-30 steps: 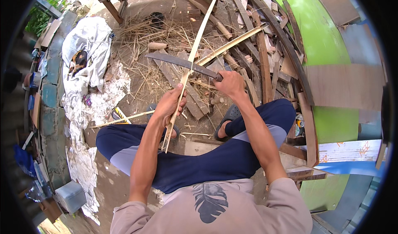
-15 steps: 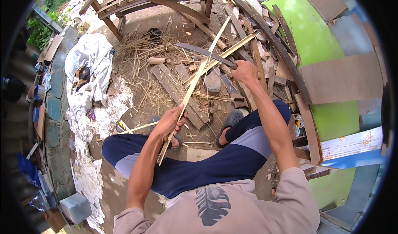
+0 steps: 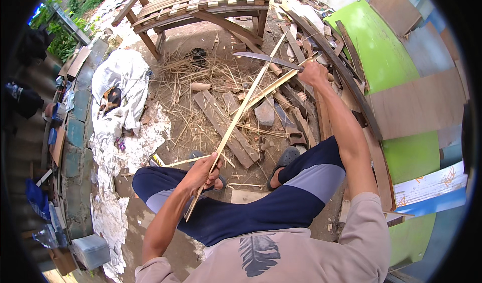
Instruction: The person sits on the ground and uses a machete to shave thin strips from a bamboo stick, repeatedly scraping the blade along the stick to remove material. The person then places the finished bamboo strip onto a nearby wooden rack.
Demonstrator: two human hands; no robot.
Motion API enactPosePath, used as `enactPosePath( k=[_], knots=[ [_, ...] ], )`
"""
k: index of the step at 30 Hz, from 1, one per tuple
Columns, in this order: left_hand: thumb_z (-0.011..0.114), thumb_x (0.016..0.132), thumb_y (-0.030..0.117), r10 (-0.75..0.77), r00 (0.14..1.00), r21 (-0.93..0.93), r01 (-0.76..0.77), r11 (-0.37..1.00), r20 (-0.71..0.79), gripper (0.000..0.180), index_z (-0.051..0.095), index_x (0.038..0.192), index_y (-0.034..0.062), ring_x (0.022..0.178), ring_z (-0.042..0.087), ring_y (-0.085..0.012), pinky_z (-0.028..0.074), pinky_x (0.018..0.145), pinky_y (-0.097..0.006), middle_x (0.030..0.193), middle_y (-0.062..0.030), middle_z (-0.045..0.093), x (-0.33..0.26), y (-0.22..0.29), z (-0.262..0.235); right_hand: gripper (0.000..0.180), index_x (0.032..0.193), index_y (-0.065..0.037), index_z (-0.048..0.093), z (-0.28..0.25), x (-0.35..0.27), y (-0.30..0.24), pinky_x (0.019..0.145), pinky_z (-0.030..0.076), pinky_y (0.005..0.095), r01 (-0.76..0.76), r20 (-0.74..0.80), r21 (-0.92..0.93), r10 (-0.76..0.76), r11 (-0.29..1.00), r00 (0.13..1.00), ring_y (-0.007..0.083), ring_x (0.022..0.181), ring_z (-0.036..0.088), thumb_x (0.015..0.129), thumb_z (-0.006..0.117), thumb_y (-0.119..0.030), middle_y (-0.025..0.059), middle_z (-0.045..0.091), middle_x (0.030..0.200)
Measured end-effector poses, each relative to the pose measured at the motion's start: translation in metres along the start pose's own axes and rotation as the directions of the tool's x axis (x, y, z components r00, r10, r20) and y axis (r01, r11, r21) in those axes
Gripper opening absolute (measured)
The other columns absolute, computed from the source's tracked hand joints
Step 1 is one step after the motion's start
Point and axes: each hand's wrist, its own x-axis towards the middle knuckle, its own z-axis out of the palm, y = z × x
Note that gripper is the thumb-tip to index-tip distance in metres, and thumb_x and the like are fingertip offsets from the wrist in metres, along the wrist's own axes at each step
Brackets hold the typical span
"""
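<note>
My left hand (image 3: pixel 203 171) is closed around a long pale split-bamboo strip (image 3: pixel 233 125), which slants from above my lap away to the upper right. The strip's near end sticks out below my fist. My right hand (image 3: pixel 314 74) grips the handle of a machete (image 3: pixel 266 58), its long dark blade pointing left. That blade crosses the strip near its far end; I cannot tell whether it is cutting in. Another split bamboo piece (image 3: pixel 276 86) lies slanted beyond my hands, crossing the held strip in the view.
Boards (image 3: pixel 226 127), a stone block (image 3: pixel 264 113) and shavings cover the ground ahead. A slatted bench (image 3: pixel 201 14) stands at the back. Scrap wood and green panels (image 3: pixel 374 37) line the right side. A cat (image 3: pixel 111 100) lies on white cloth (image 3: pixel 123 69) at left.
My right hand has moved the machete farther from me along the strip. My left hand, still gripping the strip, sits closer to my body. The whole view has shifted slightly.
</note>
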Motion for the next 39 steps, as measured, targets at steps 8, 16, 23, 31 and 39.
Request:
enactPosePath(
  k=[8, 16, 23, 31, 39],
  knots=[
    [0.033, 0.104, 0.048, -0.013, 1.0, 0.154, 0.015, 0.988, -0.017, 0.046, 0.047, 0.085, 0.0077, 0.037, 0.035, -0.0038, 0.032, 0.033, -0.019, 0.052, 0.003, 0.042, -0.015, -0.018, -0.012, 0.029, 0.098, -0.014, 0.073, 0.005, 0.013, 0.023, 0.078, 0.055, 0.0462, -0.021, -0.138, 0.065, 0.03, 0.998, 0.99, 0.0342, 0.086, 0.069, 0.08, 0.06, -0.031, 0.019, 0.071, 0.093],
    [0.032, 0.104, 0.047, -0.007, 0.999, 0.208, 0.014, 0.978, -0.034, 0.046, 0.046, 0.085, 0.0085, 0.039, 0.035, -0.0047, 0.031, 0.035, -0.02, 0.052, 0.0035, 0.038, -0.016, -0.026, -0.016, 0.027, 0.093, -0.01, 0.072, 0.006, -0.031, -0.028, 0.075, 0.054, 0.0485, 0.201, -0.051, -0.011, -0.201, 0.98, 0.978, 0.0362, 0.081, 0.07, 0.08, 0.06, -0.03, 0.0182, 0.071, 0.085],
    [0.033, 0.104, 0.048, -0.035, 0.996, 0.235, 0.054, 0.97, -0.085, 0.048, 0.048, 0.083, 0.0077, 0.037, 0.034, -0.0056, 0.03, 0.034, -0.021, 0.049, 0.0043, 0.035, -0.06, -0.052, -0.033, 0.04, 0.112, 0.0, 0.069, 0.032, 0.078, 0.144, 0.087, 0.052, 0.0422, -0.617, -0.005, 0.15, 0.625, 0.772, 0.781, 0.0299, 0.116, 0.062, 0.081, 0.061, -0.024, 0.0226, 0.063, 0.122],
    [0.031, 0.105, 0.047, 0.101, 0.988, 0.074, -0.093, 0.993, -0.118, 0.047, 0.048, 0.086, 0.0076, 0.035, 0.031, -0.0045, 0.027, 0.031, -0.02, 0.05, 0.0054, 0.035, -0.011, -0.005, -0.022, 0.037, 0.068, -0.003, 0.058, 0.061, -0.006, 0.075, 0.046, 0.038, 0.035, -0.323, 0.047, 0.677, 0.398, 0.661, 0.916, 0.0185, 0.047, 0.049, 0.086, 0.066, -0.035, 0.0039, 0.049, 0.055],
    [0.029, 0.105, 0.044, 0.145, 0.986, -0.037, -0.149, 0.988, -0.085, 0.043, 0.046, 0.088, 0.0083, 0.037, 0.027, -0.0055, 0.025, 0.033, -0.021, 0.052, 0.005, 0.034, 0.035, 0.011, -0.003, 0.029, 0.086, -0.005, 0.065, 0.027, -0.153, -0.079, 0.06, 0.048, 0.0433, 0.233, -0.101, 0.531, -0.212, 0.815, 0.972, 0.0332, 0.067, 0.066, 0.083, 0.067, -0.033, 0.0149, 0.065, 0.069]
  ],
)
